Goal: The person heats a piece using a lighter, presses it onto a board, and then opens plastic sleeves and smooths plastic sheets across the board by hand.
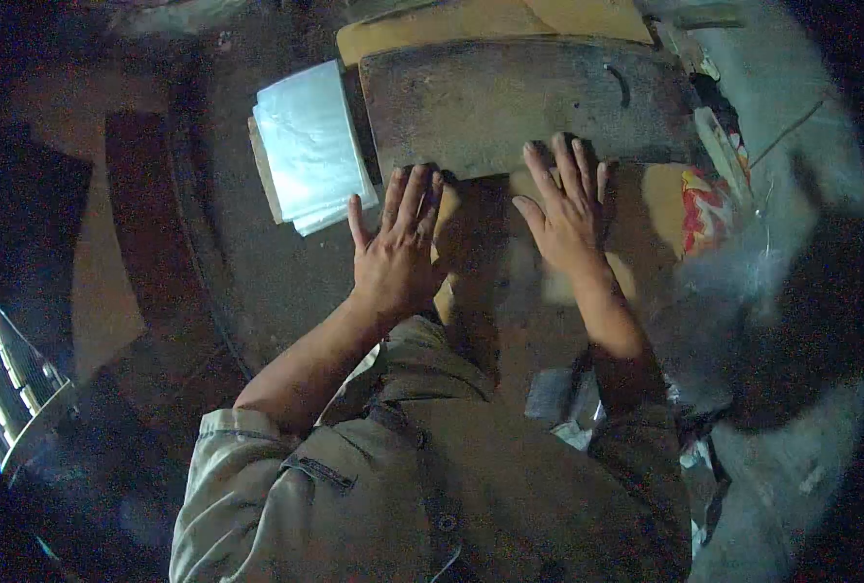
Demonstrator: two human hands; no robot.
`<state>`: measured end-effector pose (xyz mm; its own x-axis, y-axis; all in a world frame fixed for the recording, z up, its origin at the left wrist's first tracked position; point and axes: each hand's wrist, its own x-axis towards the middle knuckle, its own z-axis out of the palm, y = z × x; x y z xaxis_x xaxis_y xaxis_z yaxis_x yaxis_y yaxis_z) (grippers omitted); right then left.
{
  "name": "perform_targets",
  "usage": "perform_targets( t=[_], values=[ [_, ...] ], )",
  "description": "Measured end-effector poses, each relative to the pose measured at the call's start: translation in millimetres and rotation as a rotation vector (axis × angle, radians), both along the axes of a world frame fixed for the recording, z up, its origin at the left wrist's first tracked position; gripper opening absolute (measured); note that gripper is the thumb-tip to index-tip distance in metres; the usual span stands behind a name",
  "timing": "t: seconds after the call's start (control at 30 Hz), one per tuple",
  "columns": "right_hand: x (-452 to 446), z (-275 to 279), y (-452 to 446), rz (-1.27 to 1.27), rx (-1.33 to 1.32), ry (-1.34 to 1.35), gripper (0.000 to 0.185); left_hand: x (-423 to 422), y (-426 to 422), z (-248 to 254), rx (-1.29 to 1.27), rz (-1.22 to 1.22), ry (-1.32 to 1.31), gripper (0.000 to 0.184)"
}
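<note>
A worn, dark board [490, 107] lies in front of me, wide and flat. The fingertips of my left hand [395, 257] rest at its near left edge, fingers stretched out, thumb side toward the middle. Farther right, my right hand [570, 219] is spread, its fingertips on the board's near edge. Neither hand grasps anything. Just left of the board is a stack of shiny, clear-whitish plastic sheets [311, 141], close to my left little finger. A small dark curved piece [619, 85] sits on the board's upper right.
A yellowish-brown sheet or board [490, 21] shows behind the dark board. On the right are a red and yellow packet [701, 209] and a thin stick [790, 131]. Crumpled silvery material [580, 428] lies by my right elbow. A lit, slatted object [14, 379] stands far left.
</note>
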<state>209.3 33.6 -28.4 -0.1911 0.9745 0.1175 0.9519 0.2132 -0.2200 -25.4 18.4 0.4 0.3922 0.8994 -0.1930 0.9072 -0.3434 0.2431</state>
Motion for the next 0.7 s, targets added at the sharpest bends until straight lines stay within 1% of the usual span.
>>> perform_targets(
  t=[0.07, 0.47, 0.5, 0.57, 0.7],
  values=[
    [-0.9, 3.1, 2.1, -0.005, 0.008, -0.037, 0.058, 0.8, 3.9, 3.4, -0.028, 0.015, 0.008, 0.087],
    [7.5, 1.2, 14.7, -0.003, 0.027, -0.011, 0.056, 3.5, -2.0, -1.4, 0.0, 0.018, 0.094, 0.085],
    [7.3, 1.7, 14.6, -0.004, 0.029, -0.011, 0.056, 2.8, -1.7, -0.3, 0.001, 0.017, 0.094, 0.085],
    [7.4, 2.9, 14.2, 0.001, 0.018, 0.005, 0.056, 1.4, -1.0, 2.8, -0.019, 0.031, 0.015, 0.084],
    [5.7, 1.8, 9.8, -0.027, 0.018, -0.011, 0.057, -0.4, 0.1, 2.5, 0.004, 0.029, 0.021, 0.083]
  ],
)
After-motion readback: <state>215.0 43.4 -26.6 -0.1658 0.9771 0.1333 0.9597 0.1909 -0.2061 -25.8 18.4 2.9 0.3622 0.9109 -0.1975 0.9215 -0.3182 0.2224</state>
